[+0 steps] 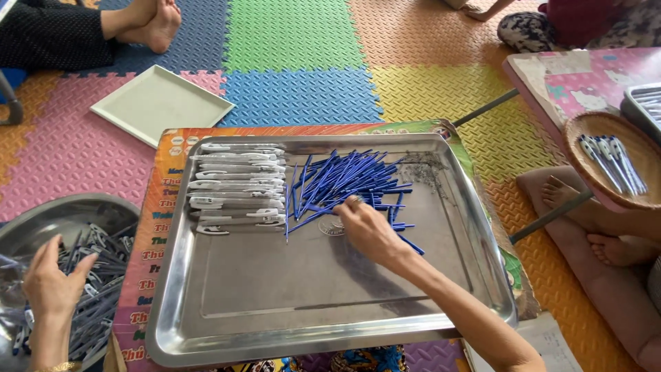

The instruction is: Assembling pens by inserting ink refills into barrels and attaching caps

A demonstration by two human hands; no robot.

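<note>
Tray, steel, rectangular, rimmed, on a low bench with a printed coloured top; near half of tray bare.

Left hand, off the bench's near-left corner, over a round steel bowl on the floor, fingers curled loosely and apart, resting on the grey and blue pen parts heaped there; whether it grasps any, cannot tell.

Right hand, at tray centre, forearm crossing from the near-right corner; fingertips pinched together at the near edge of the blue pile, seemingly on one stick, though the grip is partly hidden.

Blue sticks, thin plastic, loose fanned heap, far-centre of tray.

White pen caps, clipped, stacked in a neat row along the far-left part of tray, just beside the blue sticks.

White square tray, on the foam floor mat beyond the bench's far-left corner.

Wicker basket, holding finished pens, on a pink bench at right.

Other people's feet, far left and right.
</note>
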